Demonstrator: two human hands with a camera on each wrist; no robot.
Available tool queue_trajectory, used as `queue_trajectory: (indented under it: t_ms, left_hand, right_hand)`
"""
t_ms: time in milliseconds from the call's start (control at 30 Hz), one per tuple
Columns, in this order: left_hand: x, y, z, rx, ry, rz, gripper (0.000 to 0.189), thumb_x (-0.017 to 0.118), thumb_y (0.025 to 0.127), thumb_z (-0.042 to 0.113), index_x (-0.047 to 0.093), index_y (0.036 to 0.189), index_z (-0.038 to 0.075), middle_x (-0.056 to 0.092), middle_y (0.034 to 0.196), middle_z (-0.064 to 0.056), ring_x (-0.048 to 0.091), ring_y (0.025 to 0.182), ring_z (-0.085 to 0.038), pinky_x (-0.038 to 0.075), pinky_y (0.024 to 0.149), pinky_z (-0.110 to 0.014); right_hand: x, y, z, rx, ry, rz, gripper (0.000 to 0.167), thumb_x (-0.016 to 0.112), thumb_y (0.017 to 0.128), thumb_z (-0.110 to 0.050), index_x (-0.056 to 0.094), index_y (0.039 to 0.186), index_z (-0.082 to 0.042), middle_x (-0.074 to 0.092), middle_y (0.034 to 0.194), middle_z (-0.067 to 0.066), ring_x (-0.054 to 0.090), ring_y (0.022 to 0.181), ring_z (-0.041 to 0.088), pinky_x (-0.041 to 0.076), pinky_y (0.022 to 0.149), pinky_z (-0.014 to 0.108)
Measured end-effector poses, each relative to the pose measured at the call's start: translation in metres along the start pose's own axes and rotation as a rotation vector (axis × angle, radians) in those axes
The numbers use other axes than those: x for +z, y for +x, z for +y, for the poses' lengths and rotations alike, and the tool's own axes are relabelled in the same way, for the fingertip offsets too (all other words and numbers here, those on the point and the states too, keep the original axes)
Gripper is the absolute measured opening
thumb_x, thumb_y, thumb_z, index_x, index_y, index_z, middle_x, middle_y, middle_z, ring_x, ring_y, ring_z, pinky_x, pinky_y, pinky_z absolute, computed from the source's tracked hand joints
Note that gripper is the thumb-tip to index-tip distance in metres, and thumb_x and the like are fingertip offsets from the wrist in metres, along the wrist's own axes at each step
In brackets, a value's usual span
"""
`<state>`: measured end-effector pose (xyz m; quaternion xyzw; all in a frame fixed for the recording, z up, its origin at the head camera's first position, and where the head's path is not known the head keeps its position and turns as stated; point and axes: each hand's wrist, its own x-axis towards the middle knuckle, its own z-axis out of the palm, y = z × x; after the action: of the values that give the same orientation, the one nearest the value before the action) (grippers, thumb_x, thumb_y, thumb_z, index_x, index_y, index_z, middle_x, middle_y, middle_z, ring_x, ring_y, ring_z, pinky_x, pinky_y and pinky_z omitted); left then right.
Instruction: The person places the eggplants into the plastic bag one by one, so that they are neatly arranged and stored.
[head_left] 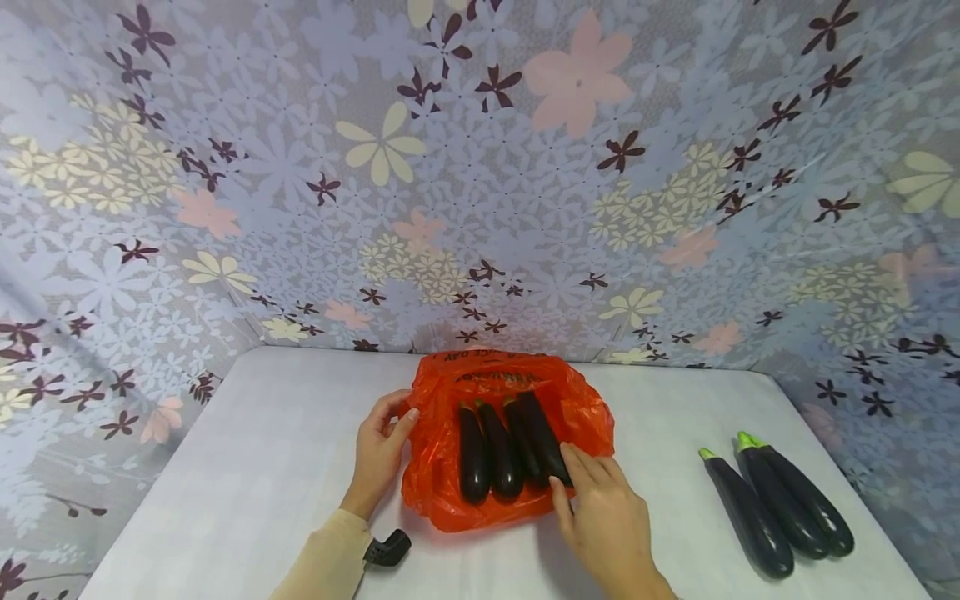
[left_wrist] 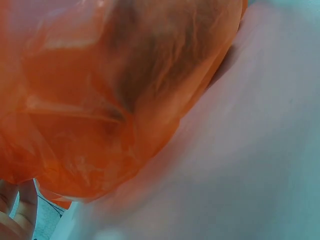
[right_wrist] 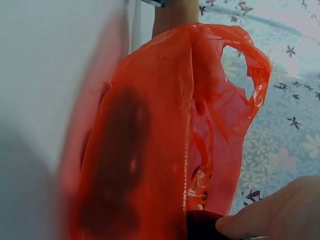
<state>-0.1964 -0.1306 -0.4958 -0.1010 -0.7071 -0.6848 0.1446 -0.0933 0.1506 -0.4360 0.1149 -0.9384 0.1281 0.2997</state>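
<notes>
A red plastic bag (head_left: 431,467) lies with its mouth open in the middle of the table, several dark eggplants (head_left: 474,458) side by side inside it. At its left rim, my left hand (head_left: 377,454) pinches the plastic between thumb and fingers. My right hand (head_left: 607,517) holds the lower end of the rightmost eggplant (head_left: 542,429), within the bag's opening. The right wrist view shows my thumb (right_wrist: 255,217) against that eggplant's end (right_wrist: 202,224). Through the thin bag wall (left_wrist: 90,150), dark shapes show in the left wrist view.
Three more eggplants (head_left: 757,517) with green stems lie together on the right of the white table (head_left: 300,433). A black device (head_left: 388,550) sits by the left wrist. Flower-patterned fabric (head_left: 480,208) rises behind the table and at its sides.
</notes>
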Motion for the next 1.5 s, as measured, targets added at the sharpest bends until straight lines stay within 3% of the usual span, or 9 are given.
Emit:
queue_trajectory:
  t_ms: [200,833,1067,1333,1500]
  left_hand:
    - [0.000,0.000,0.000,0.002,-0.010,0.002,0.029,0.062,0.099,0.008,0.062,0.128,0.002,0.063,0.127,-0.015,0.059,0.105,-0.011,0.052,0.088,-0.018]
    - [0.000,0.000,-0.001,0.025,-0.035,0.000,0.030,0.063,0.098,0.005,0.062,0.127,-0.001,0.061,0.126,-0.018,0.059,0.103,-0.011,0.052,0.086,-0.017]
    - [0.000,0.001,-0.002,0.021,-0.021,-0.001,0.029,0.063,0.099,0.009,0.062,0.127,0.001,0.063,0.125,-0.015,0.060,0.104,-0.011,0.053,0.087,-0.018]
    - [-0.001,0.001,-0.003,0.028,-0.018,0.004,0.029,0.063,0.098,0.007,0.062,0.127,0.000,0.063,0.124,-0.015,0.061,0.103,-0.011,0.053,0.086,-0.018]
    - [0.001,0.001,0.000,-0.007,-0.005,0.012,0.030,0.062,0.098,0.003,0.061,0.127,-0.002,0.063,0.126,-0.019,0.060,0.103,-0.008,0.052,0.086,-0.016]
  right_hand:
    - [0.006,0.004,-0.001,-0.019,-0.024,0.053,0.042,0.080,0.077,-0.016,0.074,0.115,0.001,0.074,0.111,0.014,0.064,0.088,0.029,0.057,0.049,0.038]
    - [0.029,0.012,0.007,0.020,-0.049,0.070,0.039,0.081,0.076,-0.006,0.074,0.114,-0.001,0.073,0.111,0.014,0.062,0.093,0.033,0.057,0.049,0.046]
    - [0.034,0.010,0.015,0.091,-0.054,0.039,0.036,0.081,0.079,-0.009,0.074,0.113,0.000,0.074,0.106,0.017,0.065,0.090,0.036,0.058,0.054,0.052]
    - [0.038,0.011,0.020,0.078,-0.075,0.071,0.030,0.080,0.079,-0.008,0.075,0.106,0.003,0.074,0.097,0.017,0.070,0.079,0.036,0.056,0.050,0.049]
    - [0.039,0.011,0.022,0.095,-0.080,0.056,0.029,0.080,0.079,-0.007,0.074,0.105,0.004,0.073,0.092,0.016,0.070,0.069,0.036,0.055,0.048,0.048]
